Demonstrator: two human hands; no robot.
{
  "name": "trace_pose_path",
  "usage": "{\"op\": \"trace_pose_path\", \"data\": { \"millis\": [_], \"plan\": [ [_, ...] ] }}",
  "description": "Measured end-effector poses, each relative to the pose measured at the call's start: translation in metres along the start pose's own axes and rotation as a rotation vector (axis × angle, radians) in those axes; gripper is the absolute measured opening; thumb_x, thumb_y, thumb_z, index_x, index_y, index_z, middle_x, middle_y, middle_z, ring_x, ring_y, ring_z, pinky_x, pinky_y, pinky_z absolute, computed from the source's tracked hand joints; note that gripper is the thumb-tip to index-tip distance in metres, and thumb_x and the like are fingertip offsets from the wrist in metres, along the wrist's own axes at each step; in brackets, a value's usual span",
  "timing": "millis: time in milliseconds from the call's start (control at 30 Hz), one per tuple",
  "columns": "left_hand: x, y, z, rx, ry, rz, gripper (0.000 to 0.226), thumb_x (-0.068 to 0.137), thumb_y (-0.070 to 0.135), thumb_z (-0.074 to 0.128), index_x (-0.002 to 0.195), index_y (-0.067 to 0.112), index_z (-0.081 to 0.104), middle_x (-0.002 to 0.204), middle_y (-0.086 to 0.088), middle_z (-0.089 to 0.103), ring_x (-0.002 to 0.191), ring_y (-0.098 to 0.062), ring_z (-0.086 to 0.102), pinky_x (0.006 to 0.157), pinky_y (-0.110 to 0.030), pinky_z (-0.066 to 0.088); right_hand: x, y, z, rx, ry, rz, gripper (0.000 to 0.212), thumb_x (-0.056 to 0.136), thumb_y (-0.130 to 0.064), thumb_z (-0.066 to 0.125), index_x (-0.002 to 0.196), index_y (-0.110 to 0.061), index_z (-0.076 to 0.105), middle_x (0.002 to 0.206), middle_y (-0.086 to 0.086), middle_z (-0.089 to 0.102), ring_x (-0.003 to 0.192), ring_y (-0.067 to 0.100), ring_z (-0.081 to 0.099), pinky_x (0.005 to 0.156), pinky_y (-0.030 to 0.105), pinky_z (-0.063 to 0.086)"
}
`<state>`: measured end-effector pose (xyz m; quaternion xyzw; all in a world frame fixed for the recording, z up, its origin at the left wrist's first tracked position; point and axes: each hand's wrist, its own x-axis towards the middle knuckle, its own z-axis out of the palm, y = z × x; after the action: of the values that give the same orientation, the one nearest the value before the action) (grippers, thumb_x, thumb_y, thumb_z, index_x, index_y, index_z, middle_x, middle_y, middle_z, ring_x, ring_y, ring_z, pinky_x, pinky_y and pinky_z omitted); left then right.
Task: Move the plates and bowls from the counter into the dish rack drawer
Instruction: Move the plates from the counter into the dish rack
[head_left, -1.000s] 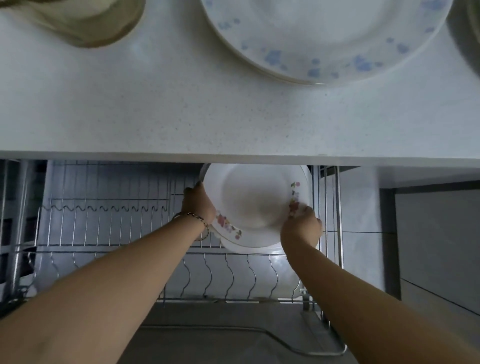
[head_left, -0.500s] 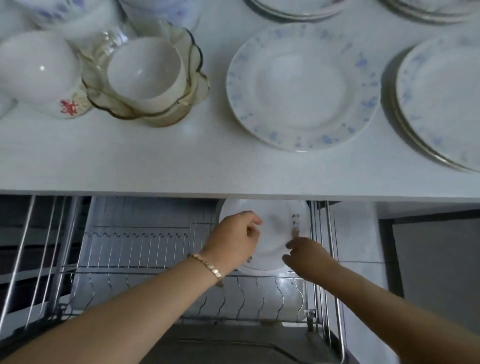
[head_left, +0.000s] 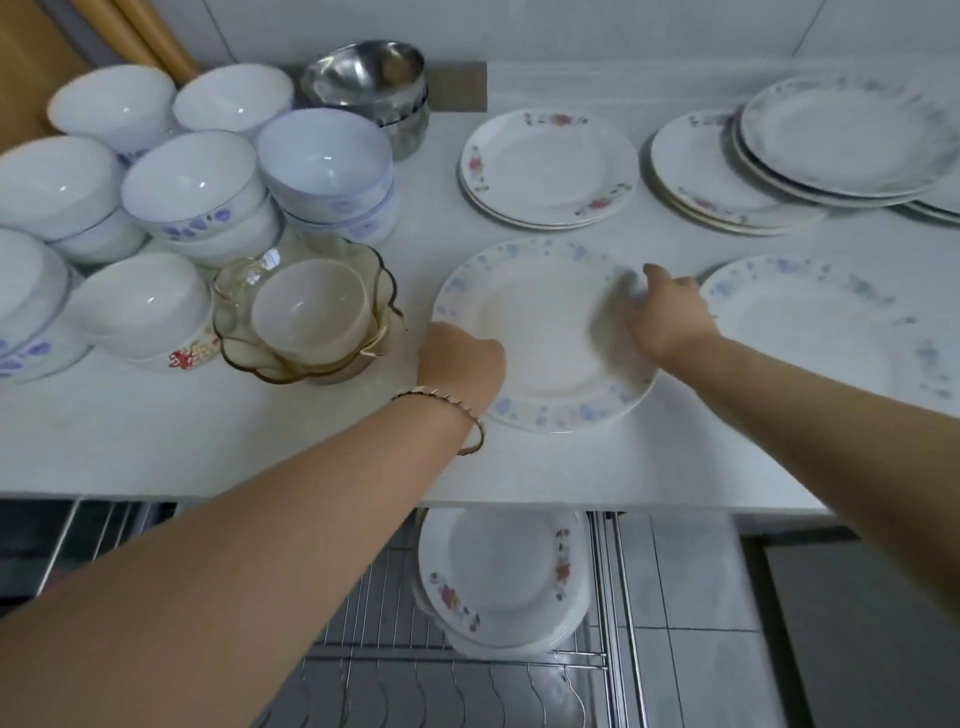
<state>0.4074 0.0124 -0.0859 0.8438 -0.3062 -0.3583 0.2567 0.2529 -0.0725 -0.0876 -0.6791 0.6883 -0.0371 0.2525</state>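
Note:
A white plate with blue speckles (head_left: 540, 332) lies flat on the white counter (head_left: 260, 441). My left hand (head_left: 460, 364) curls around its left rim. My right hand (head_left: 665, 317) is at its right rim, thumb raised, with the fingers blurred over the plate. Below the counter edge the wire dish rack drawer (head_left: 615, 597) stands pulled out. A few floral plates (head_left: 504, 571) stand tilted at its right end.
Several white bowls (head_left: 192, 182) crowd the counter's left, with an amber glass bowl (head_left: 306, 317) holding a cup close to my left hand. Steel bowls (head_left: 369, 78) sit at the back. Floral plate stacks (head_left: 545, 166) and another blue-speckled plate (head_left: 831, 322) lie to the right.
Both hands let go of the floral plate in the rack and rose to the counter. They now sit at the rims of the blue-speckled plate. The view tilted up.

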Motion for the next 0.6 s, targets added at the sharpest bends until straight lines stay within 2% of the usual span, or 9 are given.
{"op": "trace_pose_path", "data": {
  "millis": [67, 167, 267, 333, 400, 500, 533, 600],
  "plan": [
    [0.001, 0.002, 0.009, 0.101, 0.044, -0.094, 0.045, 0.089, 0.012, 0.048, 0.131, -0.002, 0.042, 0.139, -0.022, 0.043, 0.128, -0.033, 0.043, 0.104, -0.036, 0.037, 0.012, 0.0, 0.009, -0.003, -0.054, 0.05, 0.045, 0.096, -0.017, 0.034, 0.139, -0.002, 0.032, 0.14, 0.027, 0.039, 0.128, 0.042, 0.041, 0.108, 0.043, 0.033],
    [0.002, -0.005, 0.016, 0.177, 0.084, -0.19, 0.051, 0.09, 0.016, 0.047, 0.136, 0.001, 0.033, 0.144, -0.021, 0.03, 0.133, -0.034, 0.033, 0.111, -0.037, 0.028, 0.02, 0.001, 0.02, 0.056, -0.01, 0.115, 0.044, 0.094, -0.014, 0.036, 0.133, 0.004, 0.035, 0.139, 0.027, 0.04, 0.128, 0.042, 0.041, 0.107, 0.043, 0.033],
    [0.007, -0.02, 0.016, 0.05, 0.116, -0.19, 0.046, 0.09, 0.012, 0.046, 0.133, -0.003, 0.041, 0.14, -0.021, 0.041, 0.13, -0.035, 0.041, 0.106, -0.037, 0.035, 0.022, 0.009, 0.027, 0.132, 0.032, 0.146, 0.046, 0.091, -0.014, 0.043, 0.132, 0.005, 0.038, 0.138, 0.026, 0.042, 0.129, 0.038, 0.042, 0.108, 0.039, 0.033],
    [0.015, -0.027, 0.013, -0.131, 0.104, -0.145, 0.037, 0.086, 0.005, 0.05, 0.121, -0.004, 0.055, 0.127, -0.019, 0.058, 0.117, -0.032, 0.056, 0.09, -0.032, 0.045, 0.02, 0.014, 0.029, 0.253, 0.072, 0.156, 0.048, 0.086, -0.016, 0.053, 0.13, 0.0, 0.043, 0.135, 0.022, 0.048, 0.125, 0.036, 0.047, 0.105, 0.036, 0.037],
    [0.017, -0.031, 0.01, -0.26, 0.098, -0.135, 0.031, 0.082, -0.001, 0.053, 0.11, -0.004, 0.063, 0.111, -0.019, 0.066, 0.101, -0.031, 0.063, 0.077, -0.03, 0.048, 0.013, 0.017, 0.033, 0.372, 0.119, 0.19, 0.052, 0.083, -0.017, 0.058, 0.131, -0.005, 0.043, 0.134, 0.018, 0.05, 0.122, 0.034, 0.05, 0.104, 0.036, 0.04],
    [0.008, -0.041, 0.006, -0.304, 0.066, -0.147, 0.03, 0.08, -0.003, 0.053, 0.107, -0.005, 0.065, 0.104, -0.018, 0.067, 0.096, -0.031, 0.064, 0.088, -0.039, 0.055, -0.011, 0.026, 0.038, 0.482, 0.189, 0.193, 0.055, 0.081, -0.015, 0.058, 0.133, -0.01, 0.041, 0.134, 0.014, 0.049, 0.121, 0.033, 0.051, 0.104, 0.035, 0.038],
    [0.002, -0.047, 0.004, -0.3, 0.054, -0.157, 0.03, 0.08, -0.002, 0.052, 0.108, -0.004, 0.064, 0.107, -0.018, 0.066, 0.099, -0.032, 0.064, 0.09, -0.043, 0.054, -0.022, 0.03, 0.037, 0.496, 0.205, 0.164, 0.054, 0.081, -0.015, 0.059, 0.133, -0.009, 0.042, 0.132, 0.014, 0.051, 0.12, 0.032, 0.052, 0.101, 0.032, 0.039],
    [-0.015, -0.062, -0.003, -0.282, 0.01, -0.166, 0.03, 0.08, -0.002, 0.053, 0.11, -0.001, 0.061, 0.111, -0.018, 0.064, 0.103, -0.034, 0.062, 0.09, -0.047, 0.054, -0.053, 0.039, 0.033, 0.479, 0.226, 0.092, 0.054, 0.081, -0.014, 0.062, 0.131, -0.007, 0.044, 0.124, 0.01, 0.056, 0.115, 0.028, 0.054, 0.087, 0.019, 0.037]
  ]
}}
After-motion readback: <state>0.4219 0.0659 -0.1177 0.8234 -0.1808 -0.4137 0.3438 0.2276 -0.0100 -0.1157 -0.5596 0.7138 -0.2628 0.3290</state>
